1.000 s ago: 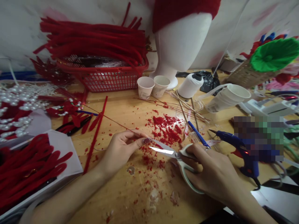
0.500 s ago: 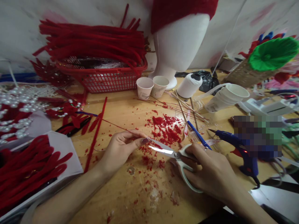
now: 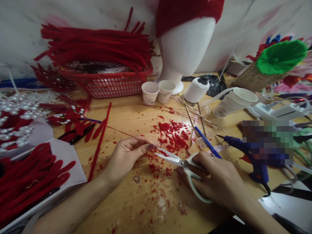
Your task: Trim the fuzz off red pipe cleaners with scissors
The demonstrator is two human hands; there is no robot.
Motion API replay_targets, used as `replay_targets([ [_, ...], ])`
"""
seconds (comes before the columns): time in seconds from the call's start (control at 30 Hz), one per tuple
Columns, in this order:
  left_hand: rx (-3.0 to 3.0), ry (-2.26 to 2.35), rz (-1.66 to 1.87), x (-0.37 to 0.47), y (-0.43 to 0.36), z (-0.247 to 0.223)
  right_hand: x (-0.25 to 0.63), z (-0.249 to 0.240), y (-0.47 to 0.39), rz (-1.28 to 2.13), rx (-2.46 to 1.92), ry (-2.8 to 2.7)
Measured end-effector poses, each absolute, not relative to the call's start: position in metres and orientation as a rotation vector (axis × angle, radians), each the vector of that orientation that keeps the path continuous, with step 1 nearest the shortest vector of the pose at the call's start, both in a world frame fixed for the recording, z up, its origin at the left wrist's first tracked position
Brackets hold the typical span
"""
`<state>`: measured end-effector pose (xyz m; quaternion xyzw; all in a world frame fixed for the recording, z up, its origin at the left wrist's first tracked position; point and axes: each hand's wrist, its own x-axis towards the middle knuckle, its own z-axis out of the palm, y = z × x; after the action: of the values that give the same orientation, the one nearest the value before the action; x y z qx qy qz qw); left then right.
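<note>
My left hand point(image 3: 129, 154) pinches a thin red wire stem point(image 3: 120, 131) between thumb and forefinger; its long end runs up to the left. The fingers of my right hand point(image 3: 216, 175) are in the handles of a pair of scissors point(image 3: 182, 163) with pale green grips. Its blades are slightly apart and their tips point at my left fingertips, close by the stem's end. Red fuzz clippings point(image 3: 174, 135) lie scattered on the wooden table behind and under the blades.
Behind stands a red basket point(image 3: 109, 85) heaped with red chenille stems point(image 3: 97, 45), beside paper cups point(image 3: 150, 92), a white thread cone point(image 3: 197, 89) and a mannequin head point(image 3: 185, 45). A blue glue gun point(image 3: 258, 162) lies right. At left is a box point(image 3: 70, 159) of red fuzzy loops.
The view has shifted slightly. Both hands keep nearly the same place, and the scissor blades look a little further apart.
</note>
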<state>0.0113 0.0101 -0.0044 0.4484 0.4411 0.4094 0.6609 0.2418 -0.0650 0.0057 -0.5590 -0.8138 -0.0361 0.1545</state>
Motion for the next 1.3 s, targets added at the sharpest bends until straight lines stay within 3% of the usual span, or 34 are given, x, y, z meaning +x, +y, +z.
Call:
replay_targets([
  [0.4,0.929,0.935,0.99,0.009,0.011,-0.011,0.243,0.012,-0.066,0.158,-1.648,-2.34],
  [1.3,0.957,1.066,0.997,0.011,0.012,-0.016,0.243,0.009,-0.069,0.117,-1.673,-2.295],
])
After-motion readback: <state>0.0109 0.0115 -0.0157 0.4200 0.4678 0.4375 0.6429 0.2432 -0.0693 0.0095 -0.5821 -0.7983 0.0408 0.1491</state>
